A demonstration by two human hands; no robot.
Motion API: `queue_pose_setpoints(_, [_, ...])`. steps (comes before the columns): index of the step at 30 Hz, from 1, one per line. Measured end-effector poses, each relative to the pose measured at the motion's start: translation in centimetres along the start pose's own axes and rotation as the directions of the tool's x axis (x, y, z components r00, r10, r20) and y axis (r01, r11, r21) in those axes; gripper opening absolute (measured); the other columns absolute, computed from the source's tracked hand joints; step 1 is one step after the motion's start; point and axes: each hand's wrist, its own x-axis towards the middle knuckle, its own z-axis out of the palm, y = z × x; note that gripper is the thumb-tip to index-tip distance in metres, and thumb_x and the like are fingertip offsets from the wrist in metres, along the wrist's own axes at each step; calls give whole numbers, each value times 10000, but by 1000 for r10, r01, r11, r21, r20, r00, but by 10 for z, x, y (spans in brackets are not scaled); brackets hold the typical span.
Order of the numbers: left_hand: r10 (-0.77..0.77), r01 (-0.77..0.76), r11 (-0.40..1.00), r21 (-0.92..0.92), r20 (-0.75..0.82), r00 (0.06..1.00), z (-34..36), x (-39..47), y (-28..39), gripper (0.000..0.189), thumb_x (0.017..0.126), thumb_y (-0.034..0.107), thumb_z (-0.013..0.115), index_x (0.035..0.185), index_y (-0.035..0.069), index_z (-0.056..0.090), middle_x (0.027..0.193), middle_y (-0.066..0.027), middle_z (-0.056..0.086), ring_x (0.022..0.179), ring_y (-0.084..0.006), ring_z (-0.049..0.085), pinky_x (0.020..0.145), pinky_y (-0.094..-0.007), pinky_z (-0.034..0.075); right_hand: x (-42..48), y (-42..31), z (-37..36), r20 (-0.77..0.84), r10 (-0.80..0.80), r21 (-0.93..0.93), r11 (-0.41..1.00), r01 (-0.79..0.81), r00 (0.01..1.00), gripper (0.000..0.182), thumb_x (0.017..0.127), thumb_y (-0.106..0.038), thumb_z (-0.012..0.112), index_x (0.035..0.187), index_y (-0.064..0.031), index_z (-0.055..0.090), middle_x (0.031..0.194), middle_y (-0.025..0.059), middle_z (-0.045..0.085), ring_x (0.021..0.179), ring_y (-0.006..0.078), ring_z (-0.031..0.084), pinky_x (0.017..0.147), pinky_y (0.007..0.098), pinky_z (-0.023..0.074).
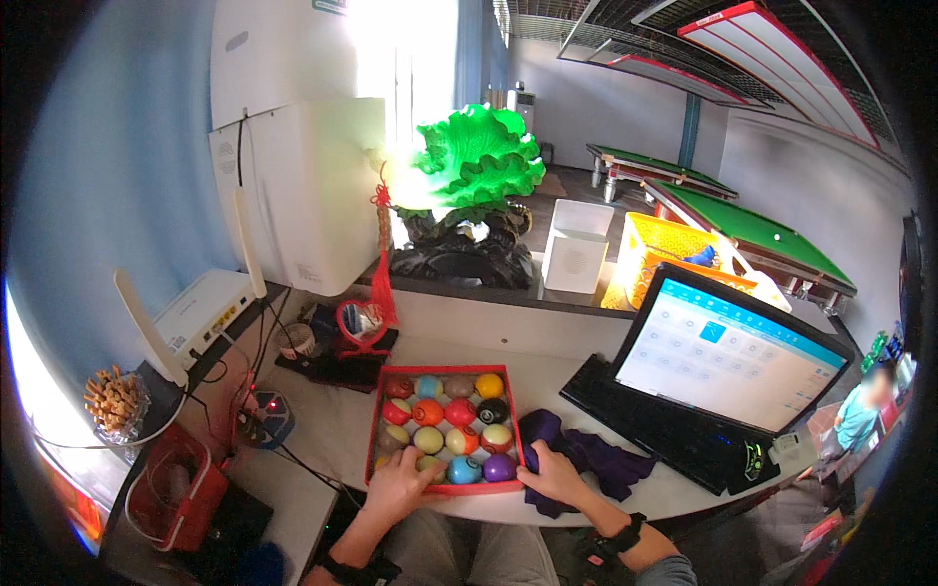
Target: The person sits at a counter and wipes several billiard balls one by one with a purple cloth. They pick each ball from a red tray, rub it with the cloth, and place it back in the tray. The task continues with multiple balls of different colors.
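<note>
A shallow red box (447, 370) filled with pool balls in rows lies on the white desk before me. My left hand (403, 480) reaches over its near left corner, fingers on a pale ball (431, 467); whether it grips the ball is not clear. My right hand (549, 476) is at the box's near right corner, on a purple cloth (604, 458) that lies crumpled beside the box; its fingertips are partly hidden in the cloth. Near the front edge are a light blue ball (464, 469) and a purple ball (500, 468); a black ball (492, 411) sits farther back.
A monitor (725, 351) stands at the right. Behind the box is a heart-shaped mirror (362, 322); a router (205, 315) and cables are at left. A green cabbage ornament (476, 157) and yellow basket (630, 253) stand on the ledge. A person (857, 417) is far right.
</note>
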Motion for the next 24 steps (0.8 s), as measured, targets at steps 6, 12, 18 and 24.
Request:
queue_pose_setpoints(6, [62,-62,998,-6,-23,998,10,-10,4,406,589,425,678,928,218,593,887,-57,471,804,-229,534,642,-352,442,-22,-6,-13,125,142,-25,990,-140,982,590,697,-420,583,1026,32,394,728,281,563,722,425,564,635,452,455])
queue_pose_setpoints(12, [-67,39,896,-443,-46,997,-18,11,-4,579,683,344,676,1155,80,467,1006,-188,496,892,-351,518,748,-404,445,-23,12,-38,120,305,650,695,-307,945,325,740,-256,652,895,10,548,823,59,568,703,119,536,615,258,451])
queue_pose_setpoints(18, [-298,262,934,-243,-127,946,10,77,-82,368,756,249,586,1011,-12,536,972,-196,527,876,-356,514,754,-395,437,9,-41,-92,-420,230,740,647,185,878,269,791,-157,587,1002,-4,517,854,51,558,731,93,525,648,228,442])
queue_pose_setpoints(24, [-385,336,919,207,281,879,31,114,-86,487,676,383,647,968,0,579,1026,-165,539,933,-331,508,783,-395,428,33,-15,-56,-221,-296,163,928,334,929,311,766,-214,617,983,-13,523,922,134,545,873,232,541,795,304,418])
